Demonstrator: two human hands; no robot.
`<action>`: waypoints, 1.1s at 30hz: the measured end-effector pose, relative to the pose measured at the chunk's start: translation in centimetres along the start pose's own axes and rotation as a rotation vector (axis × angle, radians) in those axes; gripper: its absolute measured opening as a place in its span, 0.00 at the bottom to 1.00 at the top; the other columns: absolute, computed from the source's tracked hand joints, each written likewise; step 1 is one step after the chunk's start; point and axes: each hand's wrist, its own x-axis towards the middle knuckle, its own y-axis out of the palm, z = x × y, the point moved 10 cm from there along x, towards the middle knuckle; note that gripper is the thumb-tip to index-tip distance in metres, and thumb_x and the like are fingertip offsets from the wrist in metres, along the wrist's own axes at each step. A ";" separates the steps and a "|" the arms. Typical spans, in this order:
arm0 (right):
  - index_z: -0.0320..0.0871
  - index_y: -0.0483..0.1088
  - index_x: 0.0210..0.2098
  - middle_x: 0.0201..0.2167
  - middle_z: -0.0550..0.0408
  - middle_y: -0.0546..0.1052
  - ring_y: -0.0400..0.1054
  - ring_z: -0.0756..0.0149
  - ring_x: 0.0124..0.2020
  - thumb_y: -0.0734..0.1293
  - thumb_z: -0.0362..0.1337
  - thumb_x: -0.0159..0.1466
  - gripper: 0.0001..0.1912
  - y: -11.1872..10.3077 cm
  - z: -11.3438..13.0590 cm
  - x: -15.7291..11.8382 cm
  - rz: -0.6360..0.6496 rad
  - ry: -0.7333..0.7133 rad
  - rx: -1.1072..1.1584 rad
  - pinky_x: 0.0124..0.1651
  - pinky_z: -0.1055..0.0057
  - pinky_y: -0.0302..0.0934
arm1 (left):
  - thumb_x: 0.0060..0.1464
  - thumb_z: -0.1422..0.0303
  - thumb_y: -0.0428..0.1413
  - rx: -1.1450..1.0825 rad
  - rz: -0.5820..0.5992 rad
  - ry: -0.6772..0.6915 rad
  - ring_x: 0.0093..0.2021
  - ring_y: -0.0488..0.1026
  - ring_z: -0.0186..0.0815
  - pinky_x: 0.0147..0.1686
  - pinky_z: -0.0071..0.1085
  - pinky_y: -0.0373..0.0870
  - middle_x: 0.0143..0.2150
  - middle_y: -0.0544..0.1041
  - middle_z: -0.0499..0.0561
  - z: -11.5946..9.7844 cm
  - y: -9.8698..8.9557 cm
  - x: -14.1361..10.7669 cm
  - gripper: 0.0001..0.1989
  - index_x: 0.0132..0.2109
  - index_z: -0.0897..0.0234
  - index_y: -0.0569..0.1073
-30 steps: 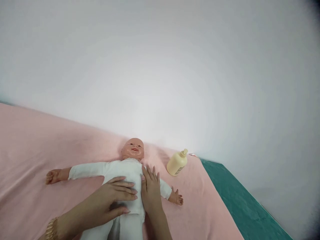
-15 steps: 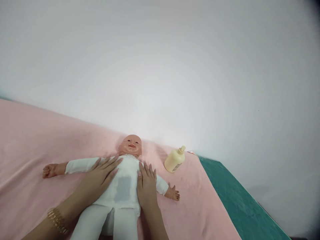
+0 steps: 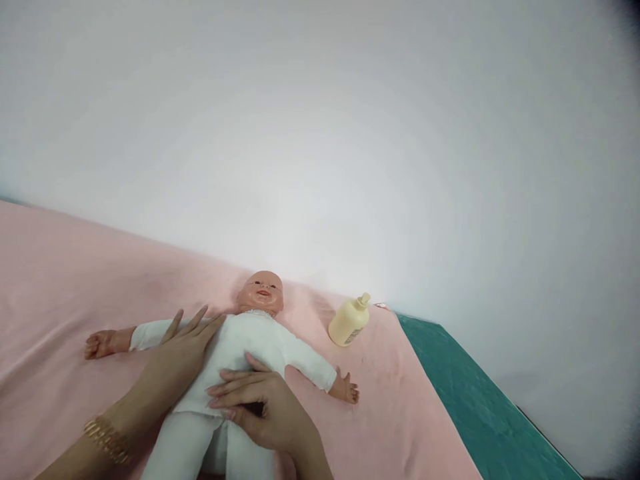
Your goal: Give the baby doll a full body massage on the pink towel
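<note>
A baby doll [image 3: 240, 340] with a white cloth body lies on its back, arms spread, head toward the wall. My left hand [image 3: 187, 350] rests with fingers spread along the doll's side and upper arm, at the left of its chest. Across the lower belly lies my right hand [image 3: 265, 403], fingers stretched out to the left and touching the cloth. It covers the grey patch on the doll's front. Neither hand grips anything.
A pale yellow pump bottle [image 3: 349, 323] stands to the right of the doll's head. Pink cloth [image 3: 390, 400] lies under both, over a green surface [image 3: 480, 393] that shows at the right. A white wall [image 3: 320, 147] rises behind.
My right hand has moved from the doll's right-hand side onto its lower belly, turning its fingers leftward. My left hand has shifted slightly left, its fingers spreading more.
</note>
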 end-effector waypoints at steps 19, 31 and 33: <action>0.47 0.56 0.65 0.67 0.54 0.56 0.42 0.56 0.70 0.50 0.43 0.72 0.25 -5.2 -8.4 -1.1 -0.347 0.334 -0.496 0.69 0.42 0.30 | 0.62 0.68 0.41 -0.398 0.087 -0.158 0.62 0.65 0.42 0.63 0.47 0.57 0.59 0.71 0.52 -0.9 -2.6 1.9 0.23 0.59 0.64 0.70; 0.39 0.59 0.64 0.65 0.50 0.60 0.44 0.55 0.70 0.50 0.33 0.69 0.26 -6.6 -9.4 -1.9 -0.406 0.463 -0.655 0.69 0.44 0.31 | 0.64 0.60 0.49 -0.894 0.580 0.206 0.66 0.58 0.38 0.68 0.46 0.45 0.58 0.72 0.47 -9.4 -5.5 1.2 0.16 0.55 0.51 0.74; 0.39 0.59 0.64 0.65 0.50 0.60 0.44 0.55 0.69 0.50 0.33 0.69 0.26 -6.5 -9.4 -1.8 -0.401 0.467 -0.658 0.69 0.44 0.31 | 0.64 0.59 0.48 -0.852 0.536 0.184 0.68 0.53 0.40 0.68 0.48 0.45 0.62 0.68 0.50 -8.6 -4.9 1.4 0.20 0.60 0.52 0.69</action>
